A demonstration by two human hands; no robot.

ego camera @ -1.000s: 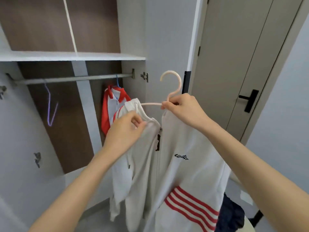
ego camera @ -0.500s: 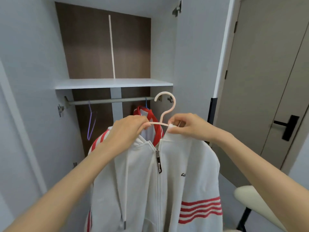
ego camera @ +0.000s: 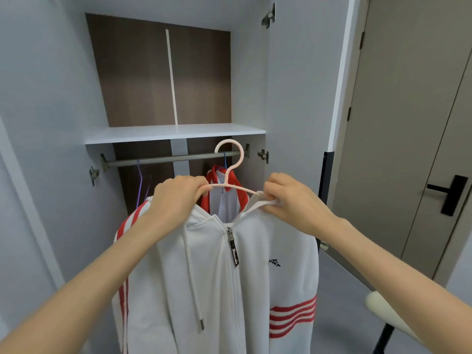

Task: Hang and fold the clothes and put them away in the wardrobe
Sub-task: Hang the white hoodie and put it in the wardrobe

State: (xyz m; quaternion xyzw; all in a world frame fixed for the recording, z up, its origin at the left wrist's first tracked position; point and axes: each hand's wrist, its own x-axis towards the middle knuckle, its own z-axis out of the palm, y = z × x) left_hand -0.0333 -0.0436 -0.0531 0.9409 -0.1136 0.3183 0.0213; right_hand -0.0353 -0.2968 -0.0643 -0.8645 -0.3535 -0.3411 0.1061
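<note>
A white zip hoodie (ego camera: 255, 277) with red stripes hangs on a pale pink hanger (ego camera: 236, 172) in front of the open wardrobe. My left hand (ego camera: 176, 198) grips the hanger's left arm together with the hoodie's shoulder. My right hand (ego camera: 293, 200) pinches the collar edge over the hanger's right arm. The hanger's hook sits level with the grey rail (ego camera: 163, 159), in front of it. A red and white jacket (ego camera: 224, 198) hangs on the rail behind.
A purple empty hanger (ego camera: 140, 182) hangs on the rail's left part. A white shelf (ego camera: 173, 132) lies above the rail. The wardrobe door (ego camera: 301, 98) stands open at right, a beige room door (ego camera: 413, 123) beyond it. A cream stool (ego camera: 383, 315) stands at lower right.
The hoodie has been lifted and spread onto the hanger, and both hands have moved apart along the hanger's arms. The view has tilted up and come closer to the rail.
</note>
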